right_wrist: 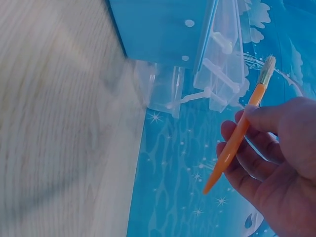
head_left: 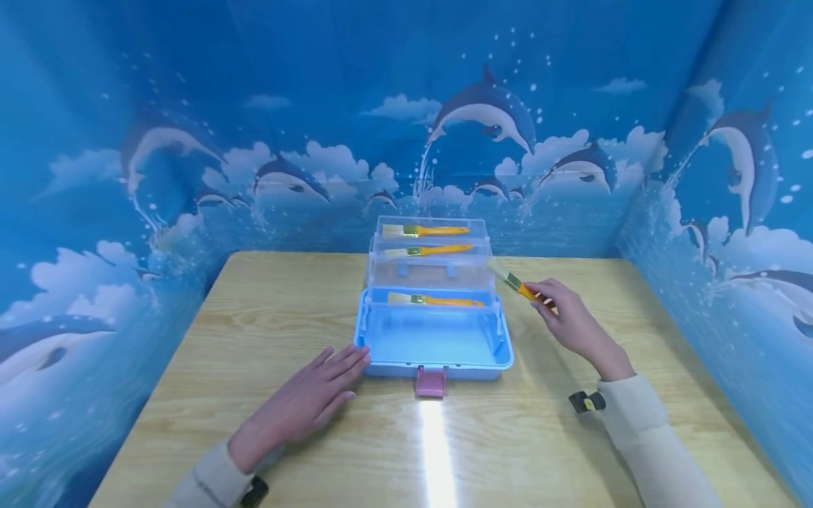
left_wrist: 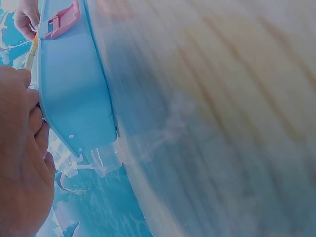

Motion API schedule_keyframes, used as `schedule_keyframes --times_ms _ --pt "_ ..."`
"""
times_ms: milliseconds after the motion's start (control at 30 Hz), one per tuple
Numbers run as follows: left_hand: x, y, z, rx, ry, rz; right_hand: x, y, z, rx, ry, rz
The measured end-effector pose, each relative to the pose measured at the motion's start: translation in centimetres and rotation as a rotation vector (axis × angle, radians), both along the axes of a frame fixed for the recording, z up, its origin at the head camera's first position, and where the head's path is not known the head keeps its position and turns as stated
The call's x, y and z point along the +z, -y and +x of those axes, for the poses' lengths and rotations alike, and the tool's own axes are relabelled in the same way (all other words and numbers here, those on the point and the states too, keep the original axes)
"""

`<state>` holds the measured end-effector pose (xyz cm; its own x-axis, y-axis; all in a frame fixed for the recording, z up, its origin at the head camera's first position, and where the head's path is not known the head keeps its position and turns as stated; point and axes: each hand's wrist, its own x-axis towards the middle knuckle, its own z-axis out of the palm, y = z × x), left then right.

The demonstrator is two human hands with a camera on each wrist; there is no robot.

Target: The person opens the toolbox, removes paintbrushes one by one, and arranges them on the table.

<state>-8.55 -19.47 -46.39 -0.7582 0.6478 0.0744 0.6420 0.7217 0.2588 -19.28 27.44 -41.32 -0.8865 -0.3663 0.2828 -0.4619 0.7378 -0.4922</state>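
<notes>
My right hand [head_left: 568, 317] pinches a paintbrush [right_wrist: 240, 129] by its orange handle, between thumb and fingers. Its pale bristles point toward the box from the right side. My left hand [head_left: 311, 395] has its fingers extended, with the fingertips at the near left rim of the blue toolbox [head_left: 432, 363]. The toolbox stands with its clear tiers unfolded toward the back. One paintbrush [head_left: 427, 231] lies in the top tier, another paintbrush [head_left: 428, 250] in the tier below, and a third paintbrush [head_left: 435, 300] across the back of the blue base.
A pink latch [head_left: 431, 382] hangs at the front of the toolbox. Underneath is a wooden table [head_left: 279, 317], with a bright light streak in front of the box. Blue dolphin-print curtains [head_left: 356, 85] enclose the back and sides.
</notes>
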Motion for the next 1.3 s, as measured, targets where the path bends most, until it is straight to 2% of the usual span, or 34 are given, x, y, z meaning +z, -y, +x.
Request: schedule_keyframes --times_ms 467,800,1300 --pt "0.2 -0.1 0.2 0.006 0.019 -0.005 -1.2 -0.7 -0.1 -0.052 0.07 0.003" --pt "0.1 0.0 0.1 0.003 -0.006 -0.015 -1.8 -1.1 -0.2 -0.1 0.126 -0.029" --pt "0.1 0.1 0.0 -0.011 -0.021 -0.011 -2.9 -1.5 -0.6 -0.149 0.149 -0.029"
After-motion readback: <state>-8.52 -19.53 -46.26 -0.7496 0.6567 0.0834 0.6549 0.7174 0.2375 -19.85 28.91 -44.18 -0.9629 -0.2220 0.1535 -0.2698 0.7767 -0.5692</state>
